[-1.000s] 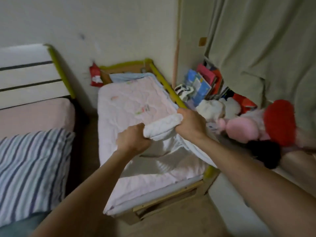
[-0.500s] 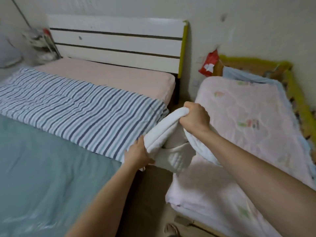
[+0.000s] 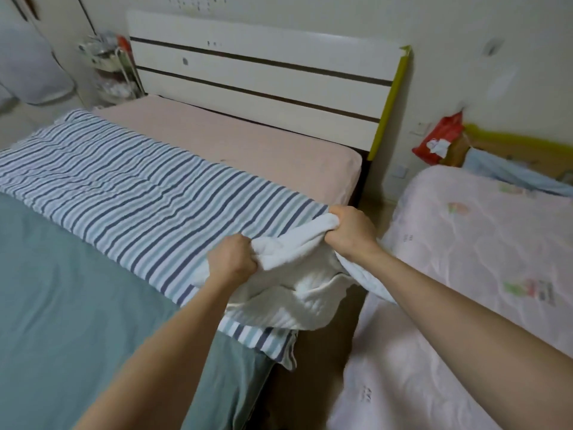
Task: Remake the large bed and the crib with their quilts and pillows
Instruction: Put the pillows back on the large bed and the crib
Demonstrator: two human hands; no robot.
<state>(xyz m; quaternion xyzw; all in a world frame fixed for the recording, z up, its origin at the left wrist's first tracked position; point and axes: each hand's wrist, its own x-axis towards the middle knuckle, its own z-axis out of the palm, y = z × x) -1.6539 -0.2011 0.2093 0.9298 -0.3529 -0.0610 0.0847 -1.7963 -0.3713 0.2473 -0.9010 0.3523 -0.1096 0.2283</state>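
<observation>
Pale walls close off a small bedroom where we stand between the large bed and the crib, looking down at a white quilt bunched in both our hands. It is a soft, thick cloth with fine ribbing, crumpled into folds; its bulk sags onto the near right corner of the large bed, and one edge trails off at four o'clock towards the crib. Our left hand has its fingers curled tight round a wad of the quilt at the nine o'clock end of the bundle, and our right hand clenches another rolled handful at about one o'clock, knuckles up, so the cloth is drawn between the two fists. Under the bundle lies a striped quilt, banded in dark blue, pale blue and white, spread across the bed with its corner hanging over the near edge at six o'clock. Beyond it at twelve o'clock shows a bare pink sheet, then the white headboard with two dark lines and a yellow-green strip on its right edge. At eight o'clock a grey-green cover fills the rest of the bed. At three o'clock the crib carries a pale pink padded quilt with small printed figures, a blue cloth at its far end, and a red packet beside its yellow-edged frame.
</observation>
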